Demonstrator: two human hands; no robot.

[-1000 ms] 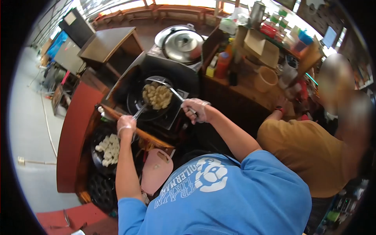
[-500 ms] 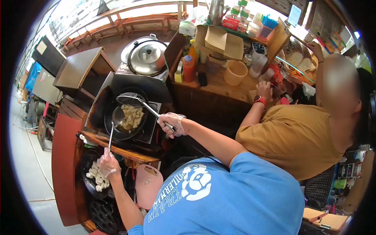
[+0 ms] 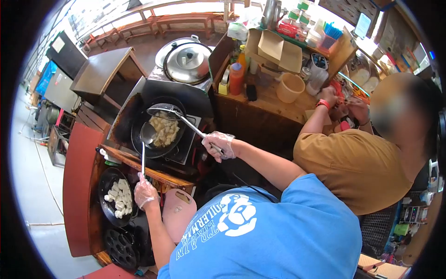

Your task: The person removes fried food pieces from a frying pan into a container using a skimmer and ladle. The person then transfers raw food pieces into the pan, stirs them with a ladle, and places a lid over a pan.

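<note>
My left hand, in a clear plastic glove, grips the handle of a metal ladle. The ladle's bowl rests inside a dark wok, beside pale yellow chunks of food frying in it. With my right hand, gloved too, I hold a long-handled strainer over the far side of the wok. Its head partly hides the food. Nearest my left wrist is a black pan holding several white pieces.
A pink cutting board lies close to my left forearm. Below the black pan sits a round-hollowed mold pan. A large lidded pot stands beyond the stove. At right, a co-worker works at the counter, which holds sauce bottles and boxes.
The whole view has shifted, so things appear farther right. Both my hands keep their tools over the wok. The co-worker's two hands have come closer together.
</note>
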